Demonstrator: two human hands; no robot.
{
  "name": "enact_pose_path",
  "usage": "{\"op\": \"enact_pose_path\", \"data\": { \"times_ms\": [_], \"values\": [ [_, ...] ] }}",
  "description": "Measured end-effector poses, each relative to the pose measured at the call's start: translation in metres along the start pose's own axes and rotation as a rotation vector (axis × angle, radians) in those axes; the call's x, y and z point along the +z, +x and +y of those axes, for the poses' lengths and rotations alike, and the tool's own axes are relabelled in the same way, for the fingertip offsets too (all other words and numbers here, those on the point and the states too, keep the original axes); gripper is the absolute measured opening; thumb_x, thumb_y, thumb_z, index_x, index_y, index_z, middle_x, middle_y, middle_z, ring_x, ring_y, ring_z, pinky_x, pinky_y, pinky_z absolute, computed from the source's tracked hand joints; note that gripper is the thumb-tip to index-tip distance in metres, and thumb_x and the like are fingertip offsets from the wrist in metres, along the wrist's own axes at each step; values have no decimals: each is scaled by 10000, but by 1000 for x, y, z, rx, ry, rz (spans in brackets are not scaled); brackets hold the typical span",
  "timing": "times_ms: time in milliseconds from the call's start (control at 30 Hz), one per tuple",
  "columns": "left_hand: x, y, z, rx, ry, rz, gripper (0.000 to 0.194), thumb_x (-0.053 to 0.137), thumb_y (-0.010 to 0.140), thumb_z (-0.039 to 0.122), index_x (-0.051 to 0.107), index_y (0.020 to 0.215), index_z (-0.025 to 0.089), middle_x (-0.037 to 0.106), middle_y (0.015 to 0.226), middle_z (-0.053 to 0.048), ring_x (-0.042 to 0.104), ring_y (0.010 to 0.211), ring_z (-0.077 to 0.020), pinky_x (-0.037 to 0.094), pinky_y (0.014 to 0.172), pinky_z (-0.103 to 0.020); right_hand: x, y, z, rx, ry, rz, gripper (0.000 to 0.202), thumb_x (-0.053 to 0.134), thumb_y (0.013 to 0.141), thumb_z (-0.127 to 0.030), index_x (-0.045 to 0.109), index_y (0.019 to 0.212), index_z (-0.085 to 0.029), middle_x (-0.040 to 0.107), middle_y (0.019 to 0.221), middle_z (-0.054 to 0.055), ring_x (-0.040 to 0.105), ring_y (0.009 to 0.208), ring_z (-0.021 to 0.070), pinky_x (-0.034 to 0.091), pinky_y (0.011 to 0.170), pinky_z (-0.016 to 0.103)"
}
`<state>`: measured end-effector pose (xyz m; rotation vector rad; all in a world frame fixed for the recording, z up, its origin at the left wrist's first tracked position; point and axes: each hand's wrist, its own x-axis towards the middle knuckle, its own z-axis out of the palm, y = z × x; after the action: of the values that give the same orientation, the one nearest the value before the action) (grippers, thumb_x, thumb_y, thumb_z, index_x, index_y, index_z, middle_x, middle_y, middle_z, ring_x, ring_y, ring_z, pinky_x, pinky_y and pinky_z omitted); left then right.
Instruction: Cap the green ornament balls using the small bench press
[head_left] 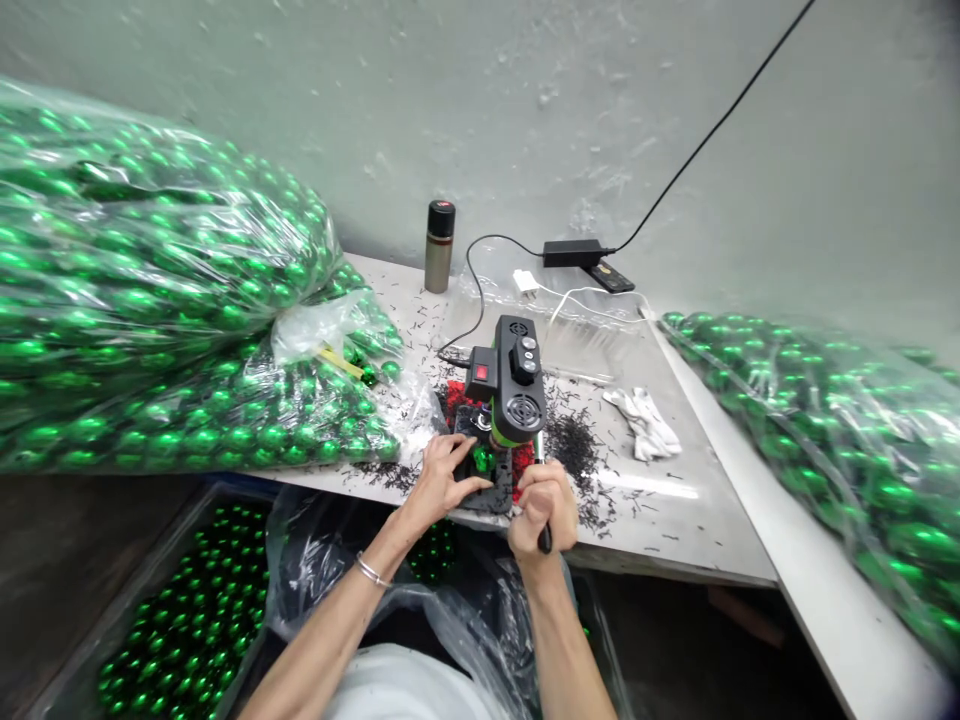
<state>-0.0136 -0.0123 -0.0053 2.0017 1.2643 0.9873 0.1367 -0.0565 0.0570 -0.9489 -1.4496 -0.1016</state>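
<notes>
A small black bench press (517, 385) with a red switch and round vents stands on the work table (667, 510). Below its head sits a shiny green ball (482, 458) on the dark base (480, 497). My left hand (441, 480) reaches in from the left, thumb and forefinger curved around the ball; their exact contact is partly hidden. To the right of the press, my right hand (545, 508) is wrapped round its lever handle (544, 540), whose black end sticks out below the fist. Many small black pieces (574, 440) and red material (523, 468) lie beside the base.
Clear bags of green balls flank the table, a big one (150, 290) left and another (840, 420) right. A bin of green balls (187, 610) stands below. Behind are a bottle (439, 248), power adapter (572, 253), plastic tray (600, 345) and, at right, white gloves (645, 424).
</notes>
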Motion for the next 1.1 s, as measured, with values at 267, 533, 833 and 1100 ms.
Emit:
{"op": "enact_pose_path", "data": {
  "times_ms": [267, 533, 833, 1100],
  "values": [
    [-38, -31, -5, -15, 50, 9, 764, 752, 749, 523, 482, 1411, 255, 551, 1337, -135, 488, 1283, -334, 424, 1071, -506, 3, 2, 0, -28, 32, 7, 281, 374, 934, -117, 406, 668, -203, 479, 659, -12, 458, 613, 115, 373, 640, 312],
    [-46, -6, -4, 33, 72, 303, 343, 470, 975, 358, 645, 1226, 203, 672, 1170, -122, 611, 1118, -255, 499, 976, -449, 4, 5, 1, -71, 33, 24, 284, 371, 921, -96, 397, 660, -207, 455, 643, -18, 464, 605, 117, 370, 604, 303],
    [-79, 45, 64, 499, 299, 593, 349, 516, 965, 190, 569, 1310, 197, 685, 1189, -100, 586, 1129, -227, 471, 998, -429, 6, 3, 2, -57, 46, 37, 279, 379, 924, -94, 414, 668, -202, 467, 660, -11, 469, 616, 120, 367, 579, 292],
    [-76, 81, 77, 658, 450, 514, 228, 552, 950, 233, 677, 1133, 175, 743, 1056, -92, 634, 1011, -229, 484, 933, -423, 4, 5, -5, 2, 46, 22, 294, 377, 939, -107, 425, 666, -203, 475, 660, -10, 471, 616, 120, 359, 566, 281]
  ]
}}
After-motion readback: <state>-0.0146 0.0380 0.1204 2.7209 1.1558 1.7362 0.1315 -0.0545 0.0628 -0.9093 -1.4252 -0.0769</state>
